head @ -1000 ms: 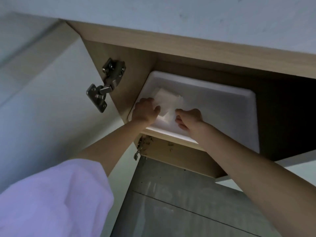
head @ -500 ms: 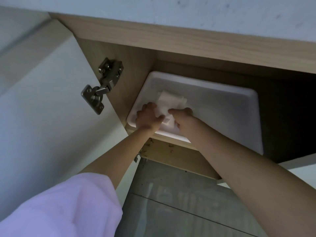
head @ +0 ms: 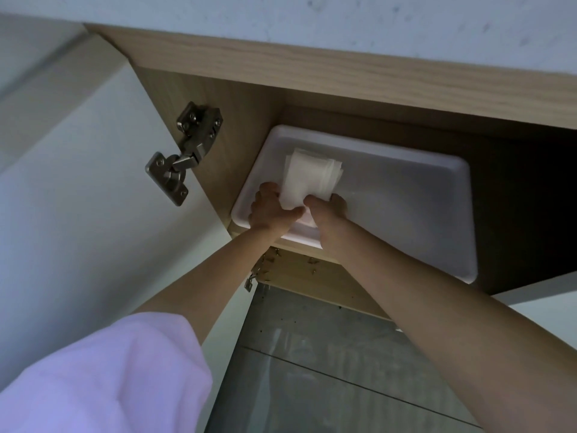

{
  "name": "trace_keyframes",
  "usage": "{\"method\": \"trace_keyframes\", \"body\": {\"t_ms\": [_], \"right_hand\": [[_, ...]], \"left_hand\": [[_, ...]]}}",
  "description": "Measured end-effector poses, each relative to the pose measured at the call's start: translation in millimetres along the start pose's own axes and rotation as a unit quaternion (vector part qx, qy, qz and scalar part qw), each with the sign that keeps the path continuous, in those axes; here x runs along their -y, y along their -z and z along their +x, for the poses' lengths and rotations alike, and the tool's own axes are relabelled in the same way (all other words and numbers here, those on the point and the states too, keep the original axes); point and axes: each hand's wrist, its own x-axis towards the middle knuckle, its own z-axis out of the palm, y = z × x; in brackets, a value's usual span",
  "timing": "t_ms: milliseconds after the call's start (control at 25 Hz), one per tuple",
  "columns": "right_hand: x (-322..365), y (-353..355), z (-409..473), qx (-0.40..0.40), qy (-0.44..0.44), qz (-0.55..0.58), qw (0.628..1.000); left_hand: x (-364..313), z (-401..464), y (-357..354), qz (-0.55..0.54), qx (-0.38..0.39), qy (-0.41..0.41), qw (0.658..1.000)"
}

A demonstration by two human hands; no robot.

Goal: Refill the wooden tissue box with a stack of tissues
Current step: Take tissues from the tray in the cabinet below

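left hand (head: 270, 210): fingers curled round stack of tissues (head: 309, 178), gripping its left edge | right hand (head: 327, 210): grips the stack's lower right edge | stack: held raised above white tray (head: 406, 214) inside open cabinet (head: 343, 73) | hinge (head: 184, 151) on door, left

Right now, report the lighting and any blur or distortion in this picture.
Head view: dim, flat light; the cabinet interior right of the white bin falls into dark shadow. Wide-angle lens bends the cabinet's edges. The sleeve up close is soft; the tissue stack, held by the left hand and right hand, looks fairly sharp. No glare.
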Motion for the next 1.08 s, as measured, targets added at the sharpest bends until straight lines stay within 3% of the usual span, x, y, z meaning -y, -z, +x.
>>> {"method": "trace_keyframes", "body": {"t_ms": [160, 280, 440, 640, 880, 1080], "right_hand": [[1.5, 9.9, -10.7, -0.003, 0.031, 0.013, 0.999], [6.8, 15.2, -32.2, 0.03, 0.021, 0.09, 0.995], [6.7, 29.6, -67.8, 0.074, -0.007, 0.154, 0.985], [1.0, 54.8, -118.3, 0.149, -0.008, 0.151, 0.977], [3.3, 86.9, -183.7, 0.201, 0.031, 0.004, 0.979], [26.9, 117.1, -226.0, 0.238, 0.081, -0.143, 0.957]], "left_hand": [[-9.2, -6.3, 3.9, -0.074, 0.043, 0.031, 0.996], [-17.2, -26.9, 8.4, -0.161, 0.046, 0.051, 0.985], [-13.1, -60.9, 21.9, -0.363, 0.083, 0.146, 0.916], [-20.7, -108.1, 49.7, -0.465, 0.181, 0.163, 0.851], [-44.1, -166.2, 83.4, -0.444, 0.196, 0.144, 0.863], [-60.1, -211.0, 122.5, -0.365, 0.184, 0.116, 0.905]]}}
